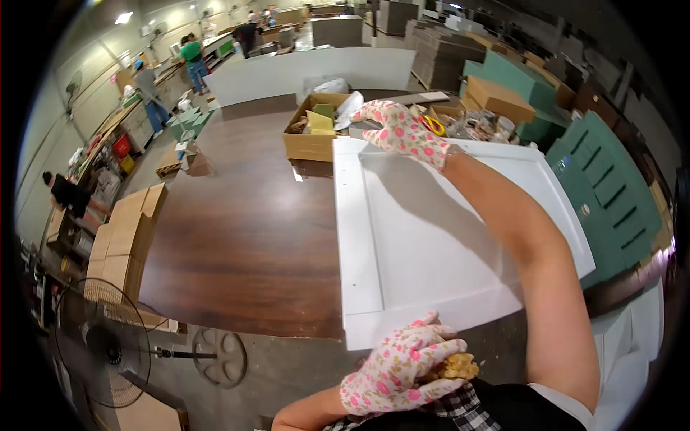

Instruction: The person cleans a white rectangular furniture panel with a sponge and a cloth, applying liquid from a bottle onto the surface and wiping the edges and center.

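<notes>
A white framed panel [438, 244] with a recessed middle lies on the dark brown glossy table [251, 230]. Both my hands wear white gloves with pink flowers. My right hand [402, 131] reaches over the panel's far left corner, its fingers and thumb curved around a grey block-like piece [357, 131]; the palm side is hidden. Close to my body, at the panel's near edge, my left hand [402, 366] is closed on a crumpled yellowish sponge-like wad [456, 367], partly covered by the fingers.
Beyond the panel stands a cardboard box [307, 147] with sponges and scraps. Cluttered tools and bags lie right of it. A black standing fan [108, 345] is at the lower left, near stacked cardboard [126, 237]. Green slotted panels [607, 194] stand at right. Several people work far left.
</notes>
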A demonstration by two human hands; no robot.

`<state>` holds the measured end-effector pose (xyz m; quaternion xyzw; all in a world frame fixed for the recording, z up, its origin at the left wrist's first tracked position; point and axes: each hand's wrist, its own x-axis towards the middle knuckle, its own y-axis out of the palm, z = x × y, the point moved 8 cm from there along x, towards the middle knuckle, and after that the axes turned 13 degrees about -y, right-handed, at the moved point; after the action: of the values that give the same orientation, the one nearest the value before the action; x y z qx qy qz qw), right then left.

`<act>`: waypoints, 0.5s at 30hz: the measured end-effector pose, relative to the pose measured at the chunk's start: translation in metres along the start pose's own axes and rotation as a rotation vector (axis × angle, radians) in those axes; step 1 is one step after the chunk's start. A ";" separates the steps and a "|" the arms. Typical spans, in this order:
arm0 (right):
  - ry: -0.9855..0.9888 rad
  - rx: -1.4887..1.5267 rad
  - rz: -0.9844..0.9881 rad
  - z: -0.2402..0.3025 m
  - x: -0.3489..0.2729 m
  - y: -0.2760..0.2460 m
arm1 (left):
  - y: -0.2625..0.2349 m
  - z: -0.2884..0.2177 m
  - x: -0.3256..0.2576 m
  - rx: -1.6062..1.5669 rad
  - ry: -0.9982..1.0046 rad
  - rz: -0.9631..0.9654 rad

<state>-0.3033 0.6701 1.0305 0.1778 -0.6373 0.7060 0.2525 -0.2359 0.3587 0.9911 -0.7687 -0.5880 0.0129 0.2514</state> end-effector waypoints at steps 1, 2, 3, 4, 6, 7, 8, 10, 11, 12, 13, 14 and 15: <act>-0.015 -0.048 0.003 0.012 -0.014 -0.016 | 0.000 0.002 -0.001 0.038 -0.012 0.006; -0.027 -0.097 0.007 0.024 -0.029 -0.037 | -0.001 0.004 -0.002 0.041 0.003 0.015; -0.039 -0.147 0.009 0.039 -0.045 -0.062 | -0.001 0.004 -0.001 0.042 0.018 0.011; -0.046 -0.190 0.014 0.054 -0.062 -0.083 | -0.001 0.005 -0.001 0.040 0.025 0.009; 0.066 -0.126 -0.071 0.070 -0.105 -0.134 | -0.004 0.006 0.001 0.024 0.001 0.027; 0.158 -0.211 -0.124 0.076 -0.138 -0.168 | -0.002 0.002 0.001 0.010 0.002 0.019; 0.243 -0.296 -0.180 0.081 -0.172 -0.199 | -0.002 0.000 0.002 0.003 0.005 0.006; 0.469 -0.308 -0.427 0.093 -0.246 -0.256 | -0.001 0.006 -0.001 -0.013 0.009 -0.028; 0.660 -0.259 -0.567 0.090 -0.291 -0.278 | -0.002 0.004 -0.003 -0.079 0.072 -0.054; 0.865 -0.275 -0.703 0.113 -0.345 -0.318 | 0.002 -0.001 -0.001 -0.196 0.164 -0.050; 0.801 -0.368 -0.715 0.105 -0.395 -0.332 | 0.004 0.005 -0.001 -0.284 0.113 -0.106; 0.801 -0.391 -0.785 0.108 -0.441 -0.343 | 0.006 0.010 -0.001 -0.391 0.068 -0.159; 0.798 -0.427 -0.857 0.118 -0.484 -0.354 | 0.012 0.008 0.003 -0.377 0.068 -0.160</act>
<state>0.2867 0.5119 1.0546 0.0859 -0.4929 0.4108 0.7622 -0.2269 0.3617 0.9803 -0.7529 -0.6304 -0.1435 0.1230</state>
